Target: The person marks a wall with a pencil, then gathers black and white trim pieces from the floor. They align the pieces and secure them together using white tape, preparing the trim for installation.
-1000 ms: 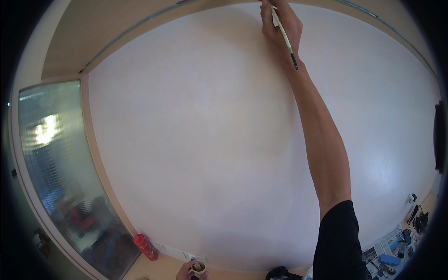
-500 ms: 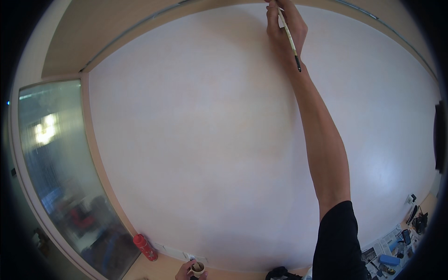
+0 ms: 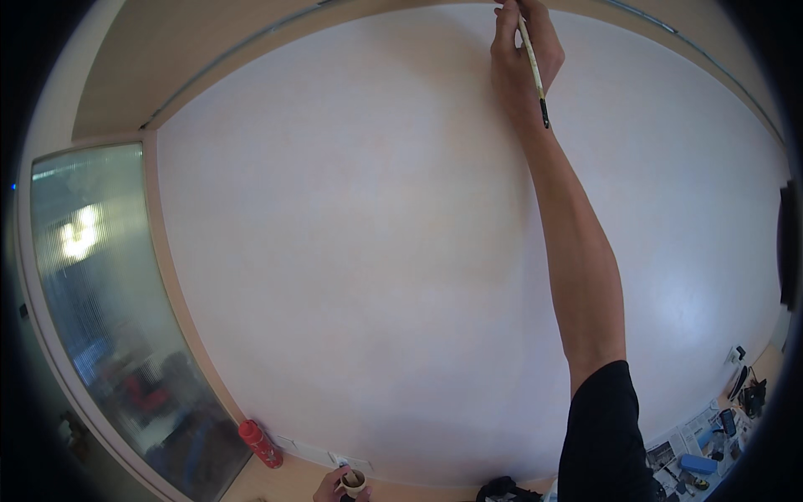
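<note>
My right arm reaches up along the pale wall (image 3: 360, 226), its hand (image 3: 529, 54) closed round a thin paintbrush-like stick (image 3: 533, 63). The stick has a pale shaft and a black lower end that hangs over my wrist. Its upper end lies at the top edge of the view, by the tan border above the wall, and its tip cannot be made out. Low down, my left hand (image 3: 328, 487) is wrapped round a small light cup (image 3: 354, 492). Something flat and tan stands in the cup, and its contents look dark.
A red bottle (image 3: 261, 443) stands on the tan ledge at the wall's lower left. Beside it rises a ribbed glass panel (image 3: 125, 318). At lower right, newspaper (image 3: 669, 456) lies under a blue case (image 3: 698, 465) and other small items. A black bundle (image 3: 504, 490) sits at the bottom.
My right hand has shifted slightly to the right along the top of the wall with the brush. My left hand and the cup have hardly moved.
</note>
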The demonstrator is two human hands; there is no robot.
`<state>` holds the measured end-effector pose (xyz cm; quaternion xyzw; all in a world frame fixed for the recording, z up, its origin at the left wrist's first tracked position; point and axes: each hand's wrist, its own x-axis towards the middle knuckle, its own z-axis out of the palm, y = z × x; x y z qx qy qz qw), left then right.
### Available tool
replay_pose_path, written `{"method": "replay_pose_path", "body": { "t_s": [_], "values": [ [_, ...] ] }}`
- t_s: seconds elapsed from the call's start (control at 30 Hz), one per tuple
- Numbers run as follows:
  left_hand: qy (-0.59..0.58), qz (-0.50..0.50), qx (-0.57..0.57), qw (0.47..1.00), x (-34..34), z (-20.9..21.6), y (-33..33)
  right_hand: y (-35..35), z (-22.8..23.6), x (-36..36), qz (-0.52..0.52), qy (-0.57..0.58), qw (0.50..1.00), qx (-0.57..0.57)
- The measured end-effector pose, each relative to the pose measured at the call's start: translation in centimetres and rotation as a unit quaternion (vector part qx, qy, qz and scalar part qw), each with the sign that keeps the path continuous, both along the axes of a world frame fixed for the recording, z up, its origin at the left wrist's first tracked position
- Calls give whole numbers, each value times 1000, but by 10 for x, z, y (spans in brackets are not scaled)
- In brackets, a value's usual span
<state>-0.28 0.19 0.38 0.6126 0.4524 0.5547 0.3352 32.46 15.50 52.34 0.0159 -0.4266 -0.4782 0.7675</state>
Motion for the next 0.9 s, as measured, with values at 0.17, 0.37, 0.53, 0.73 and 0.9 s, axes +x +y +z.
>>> {"method": "replay_pose_path", "body": {
  "t_s": [0.17, 0.37, 0.53, 0.73, 0.9],
  "values": [
    [-10, 1, -9, 1000, 1, 1, -1, -2, 0, 1, 31, 17, 999, -20],
    [-15, 0, -21, 1000, 0, 2, -2, -2, 0, 2, 3, 29, 999, 13],
    [-5, 1, 5, 1000, 2, -1, -1, -2, -1, 1, -12, -1, 999, 36],
    [11, -3, 16, 1000, 1, -4, 2, -1, -3, 1, 12, 9, 1000, 18],
    [12, 0, 11, 1000, 0, -8, 3, 2, 0, -2, -37, -51, 997, 43]
  ]
}}
